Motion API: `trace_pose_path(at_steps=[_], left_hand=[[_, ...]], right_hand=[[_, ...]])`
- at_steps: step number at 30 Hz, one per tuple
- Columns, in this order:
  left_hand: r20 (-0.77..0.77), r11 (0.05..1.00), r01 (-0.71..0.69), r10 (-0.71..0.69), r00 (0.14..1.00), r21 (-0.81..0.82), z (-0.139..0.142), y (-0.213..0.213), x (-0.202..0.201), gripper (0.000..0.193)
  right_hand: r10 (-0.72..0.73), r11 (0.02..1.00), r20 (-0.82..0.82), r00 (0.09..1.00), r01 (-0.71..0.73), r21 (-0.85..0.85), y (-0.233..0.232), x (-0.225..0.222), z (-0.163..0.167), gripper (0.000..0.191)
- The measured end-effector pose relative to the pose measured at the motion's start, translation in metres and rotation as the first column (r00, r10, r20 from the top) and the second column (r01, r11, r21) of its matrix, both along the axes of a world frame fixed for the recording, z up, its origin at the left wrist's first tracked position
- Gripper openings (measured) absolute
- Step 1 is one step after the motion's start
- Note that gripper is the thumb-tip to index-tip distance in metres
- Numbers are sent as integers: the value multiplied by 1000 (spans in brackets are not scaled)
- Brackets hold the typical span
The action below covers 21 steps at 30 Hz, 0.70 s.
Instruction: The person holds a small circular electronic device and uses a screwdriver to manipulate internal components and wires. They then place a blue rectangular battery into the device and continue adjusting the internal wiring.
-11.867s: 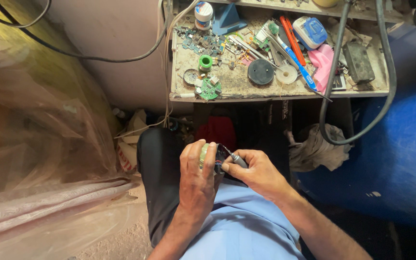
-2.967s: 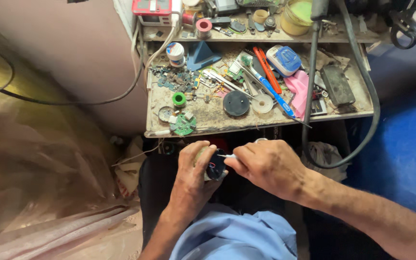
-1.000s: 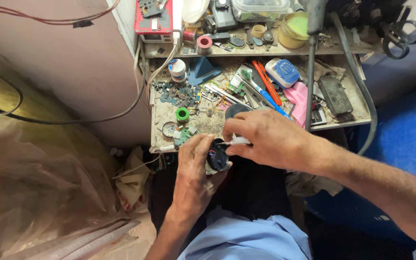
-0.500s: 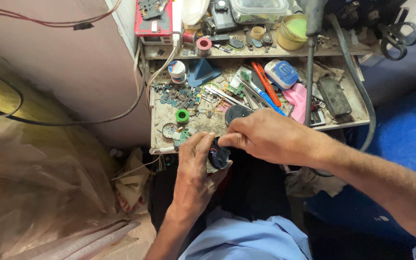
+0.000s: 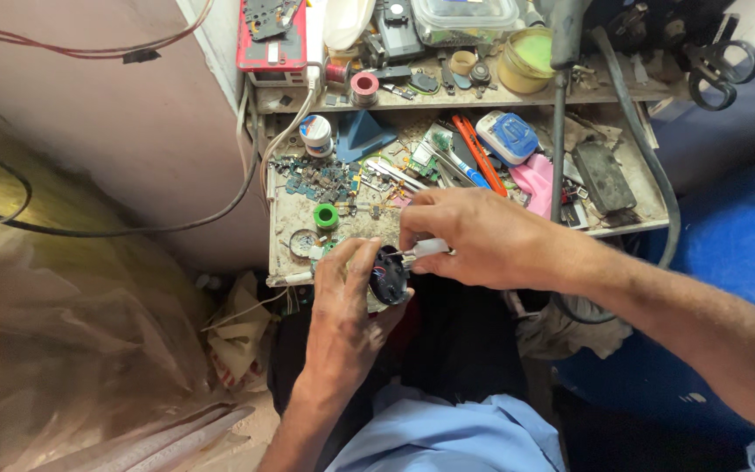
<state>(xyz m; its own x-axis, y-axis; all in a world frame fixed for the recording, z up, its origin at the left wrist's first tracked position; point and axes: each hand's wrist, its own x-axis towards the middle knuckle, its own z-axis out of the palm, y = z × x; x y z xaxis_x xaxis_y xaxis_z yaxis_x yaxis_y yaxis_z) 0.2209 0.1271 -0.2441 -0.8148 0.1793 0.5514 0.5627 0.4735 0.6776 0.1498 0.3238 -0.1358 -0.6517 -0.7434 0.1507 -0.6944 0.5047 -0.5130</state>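
Observation:
My left hand (image 5: 347, 315) holds a small round black part (image 5: 389, 275) with coloured wires inside, just below the front edge of the workbench (image 5: 290, 262). My right hand (image 5: 474, 236) grips a slim tool with a white handle (image 5: 428, 249), and its metal tip points into the black part. Both hands sit close together above my lap, over dark trousers and a light blue shirt.
The cluttered bench carries a green tape roll (image 5: 326, 215), a blue triangular piece (image 5: 362, 134), an orange-handled tool (image 5: 479, 153), a blue-and-white box (image 5: 507, 136), pink cloth (image 5: 535, 179) and small circuit boards. A grey hose (image 5: 648, 166) hangs at right; plastic sheeting (image 5: 63, 350) lies left.
My right hand has shifted slightly, and the white-handled tool now shows again with its tip in the black part. My left hand stays in place.

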Motion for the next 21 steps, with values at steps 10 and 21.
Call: trace_pose_path(at_steps=[10, 21], left_hand=[[1, 1000, 3, -3, 1000, 4, -5, 1, 1, 83], [-5, 1000, -8, 8, 1000, 8, -4, -2, 0, 83]], right_hand=[[-21, 994, -2, 1000, 21, 109, 2, -4, -5, 31], [-181, 957, -4, 983, 177, 229, -2, -2, -9, 41]])
